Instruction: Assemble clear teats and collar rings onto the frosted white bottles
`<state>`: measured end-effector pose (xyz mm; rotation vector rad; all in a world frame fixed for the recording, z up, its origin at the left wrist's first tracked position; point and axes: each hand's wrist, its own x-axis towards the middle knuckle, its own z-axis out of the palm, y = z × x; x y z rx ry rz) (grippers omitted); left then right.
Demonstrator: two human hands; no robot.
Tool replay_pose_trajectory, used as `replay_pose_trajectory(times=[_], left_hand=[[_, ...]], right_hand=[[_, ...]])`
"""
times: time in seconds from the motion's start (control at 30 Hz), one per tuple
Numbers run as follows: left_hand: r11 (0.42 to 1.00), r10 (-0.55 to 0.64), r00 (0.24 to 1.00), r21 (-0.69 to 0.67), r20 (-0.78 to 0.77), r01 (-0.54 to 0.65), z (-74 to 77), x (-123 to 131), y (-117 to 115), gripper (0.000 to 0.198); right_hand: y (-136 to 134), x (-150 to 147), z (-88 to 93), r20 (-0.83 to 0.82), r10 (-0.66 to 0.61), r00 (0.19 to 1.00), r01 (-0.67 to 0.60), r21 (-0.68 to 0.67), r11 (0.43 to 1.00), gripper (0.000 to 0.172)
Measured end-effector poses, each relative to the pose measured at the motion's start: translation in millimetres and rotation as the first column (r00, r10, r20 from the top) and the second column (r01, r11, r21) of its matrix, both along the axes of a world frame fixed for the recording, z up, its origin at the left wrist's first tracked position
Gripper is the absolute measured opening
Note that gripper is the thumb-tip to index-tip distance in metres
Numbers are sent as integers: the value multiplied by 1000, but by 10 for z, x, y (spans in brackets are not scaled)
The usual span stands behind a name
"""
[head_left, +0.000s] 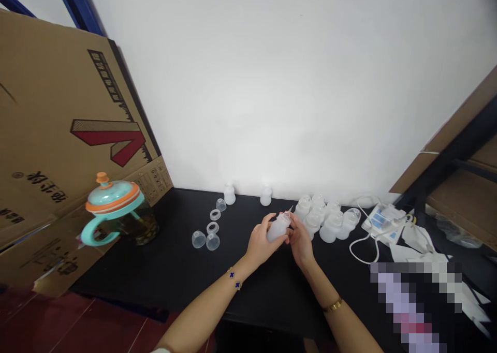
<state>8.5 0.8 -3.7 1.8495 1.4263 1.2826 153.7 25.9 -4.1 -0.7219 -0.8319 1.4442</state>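
Note:
A small translucent white bottle (278, 229) lies tilted between both hands above the black table (171, 270). My left hand (261, 243) wraps its fingers round the bottle's body. My right hand (300, 239) is closed at the bottle's neck end, where a thin pointed tip sticks up. Just right of the hands stands a cluster of several similar white bottles (326, 218). Two more white bottles (229, 194) stand apart by the wall.
Clear caps (205, 239) and rings (215, 215) lie left of the hands. A teal and orange lidded jug (118, 210) stands at the left before a leaning cardboard box (58, 135). A white device with a cord (382, 221) and papers lie at the right.

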Motion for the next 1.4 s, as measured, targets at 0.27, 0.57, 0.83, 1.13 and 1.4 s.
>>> replay_pose_trajectory(times=[0.27, 0.57, 0.83, 1.13, 1.4], left_hand=[[999, 43, 998, -12, 52, -43, -28, -21, 39, 62], [995, 92, 990, -43, 107, -88, 7, -50, 71, 58], [995, 97, 990, -27, 104, -95, -5, -53, 80, 58], [995, 94, 989, -37, 117, -90, -46, -68, 110, 58], [998, 63, 994, -7, 91, -63, -51, -41, 89, 57]], right_hand=[[-4, 26, 4, 56, 9, 998, -9, 13, 1000, 40], [7, 42, -14, 60, 7, 998, -9, 30, 999, 38], [6, 47, -21, 64, 2, 998, -4, 33, 999, 36], [19, 39, -38, 59, -1, 998, -1, 43, 999, 36], [6, 46, -8, 60, -48, 997, 47, 13, 999, 42]])
